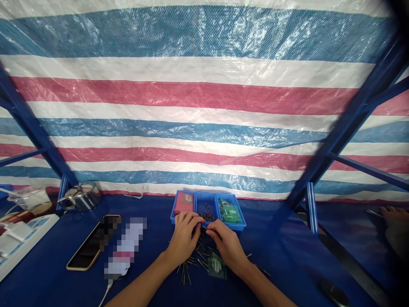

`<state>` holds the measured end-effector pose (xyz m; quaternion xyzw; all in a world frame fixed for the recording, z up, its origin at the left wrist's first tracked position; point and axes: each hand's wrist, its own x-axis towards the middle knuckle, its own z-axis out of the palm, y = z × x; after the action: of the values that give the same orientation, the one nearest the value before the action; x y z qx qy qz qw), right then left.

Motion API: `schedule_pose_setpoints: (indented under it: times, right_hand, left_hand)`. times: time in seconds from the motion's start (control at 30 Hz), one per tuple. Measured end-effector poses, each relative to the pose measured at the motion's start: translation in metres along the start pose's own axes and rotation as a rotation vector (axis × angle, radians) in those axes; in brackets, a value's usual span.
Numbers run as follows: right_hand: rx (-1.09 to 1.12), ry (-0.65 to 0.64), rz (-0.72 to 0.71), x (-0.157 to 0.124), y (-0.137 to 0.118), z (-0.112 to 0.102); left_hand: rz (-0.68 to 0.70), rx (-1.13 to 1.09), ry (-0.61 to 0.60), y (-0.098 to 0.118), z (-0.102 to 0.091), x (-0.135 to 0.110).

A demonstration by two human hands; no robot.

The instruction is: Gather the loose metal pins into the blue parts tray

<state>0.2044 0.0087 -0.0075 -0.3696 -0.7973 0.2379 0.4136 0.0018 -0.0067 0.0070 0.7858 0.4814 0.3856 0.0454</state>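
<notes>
- Head view: left hand (pixel 187 236) curled before blue plastic three-section tray (pixel 206 198); fingertips partly hidden, cannot tell whether gripping.
- Right hand (pixel 206 229): thumb and forefinger pinched, apparently on small dark slender piece (pixel 204 228), just in front of the tray's middle section.
- Slender dark metal rods (pixel 207 213): in the middle section, also scattered over dark-blue surface (pixel 156 217).
- Advisable: pinch lightly, keep fingertips off the rod ends, avoid brushing clear plastic packet (pixel 217 266) near right wrist.

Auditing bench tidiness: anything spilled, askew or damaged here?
Somewhat untidy: thin metal pieces lie strewn at mixed angles on the blue table, nearer the camera than the middle blue bin, which holds similar ones. May be deliberate rather than spilled. No obvious damage; fine detail is unclear.
</notes>
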Motion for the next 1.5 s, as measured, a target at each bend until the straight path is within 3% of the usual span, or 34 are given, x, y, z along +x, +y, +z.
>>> schedule_pose_setpoints:
  times: [0.67, 0.97, 1.27, 1.5]
  right_hand:
    - [0.033, 0.018, 0.1, -0.001, -0.008, -0.003]
    - [0.091, -0.005, 0.218, -0.002, -0.006, -0.001]
    - [-0.009, 0.012, 0.055, 0.001, -0.009, -0.005]
    - [0.004, 0.012, 0.044, 0.002, -0.011, -0.005]
  left_hand:
    - [0.006, 0.024, -0.002, -0.001, 0.001, 0.0]
    - [0.0, 0.014, -0.001, 0.0, 0.0, 0.0]
    - [0.002, 0.038, 0.004, 0.0, 0.001, 0.0]
    - [0.005, 0.009, -0.002, -0.001, 0.0, 0.0]
